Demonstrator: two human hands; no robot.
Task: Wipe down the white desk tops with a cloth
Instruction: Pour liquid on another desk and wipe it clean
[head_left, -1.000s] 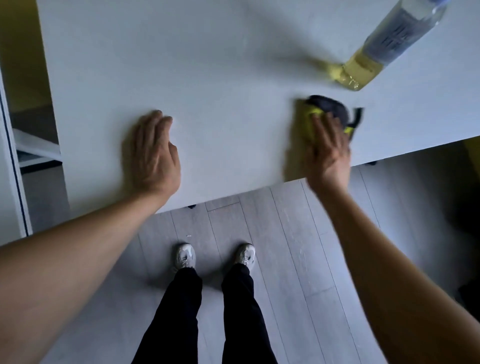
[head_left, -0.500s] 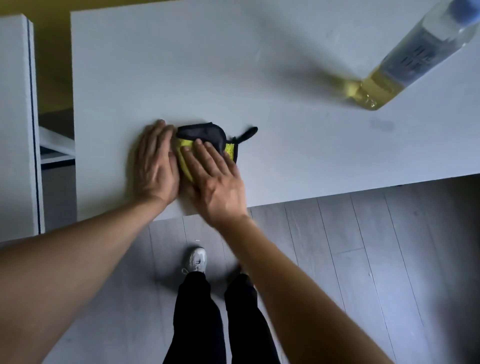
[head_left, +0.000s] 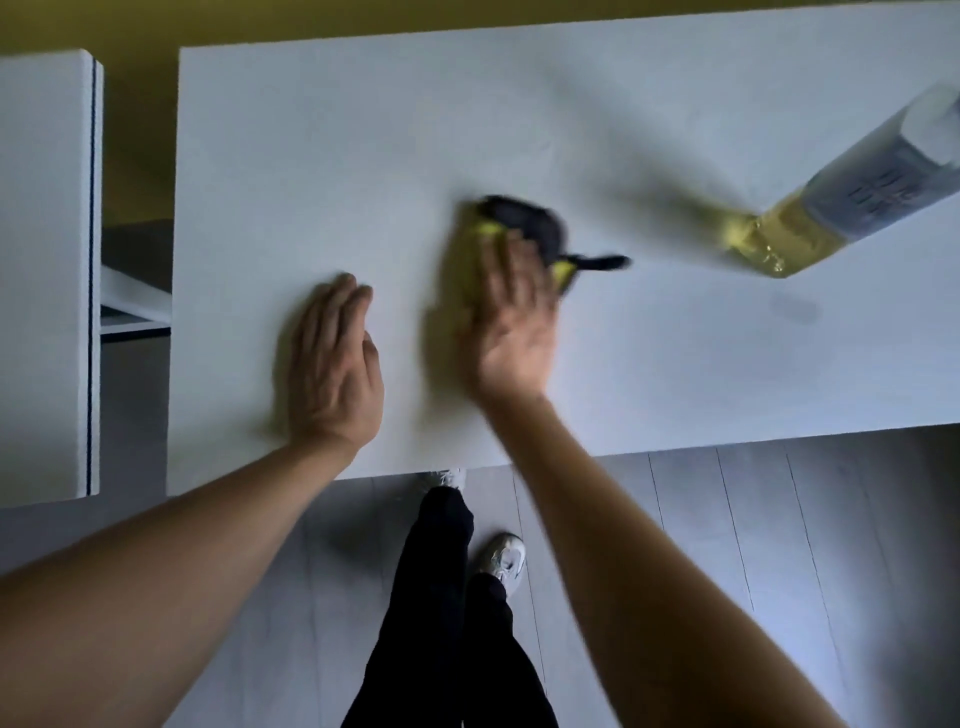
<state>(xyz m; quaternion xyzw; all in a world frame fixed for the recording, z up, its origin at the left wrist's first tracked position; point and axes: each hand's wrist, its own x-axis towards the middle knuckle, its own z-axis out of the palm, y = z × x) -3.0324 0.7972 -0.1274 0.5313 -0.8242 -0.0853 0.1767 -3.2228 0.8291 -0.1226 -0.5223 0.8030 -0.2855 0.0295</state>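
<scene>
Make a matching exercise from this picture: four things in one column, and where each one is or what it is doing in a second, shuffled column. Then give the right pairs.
Things
1. left hand
2. right hand
3. cloth
4. bottle

Places or states
A. stands on the desk at the far right, yellow liquid inside
B. rests flat and bare on the desk, holding nothing
C. lies under straight fingers, yellow and black
D. presses down on the cloth, blurred with motion

Pairs: 1-B, 2-D, 3-C, 4-A
</scene>
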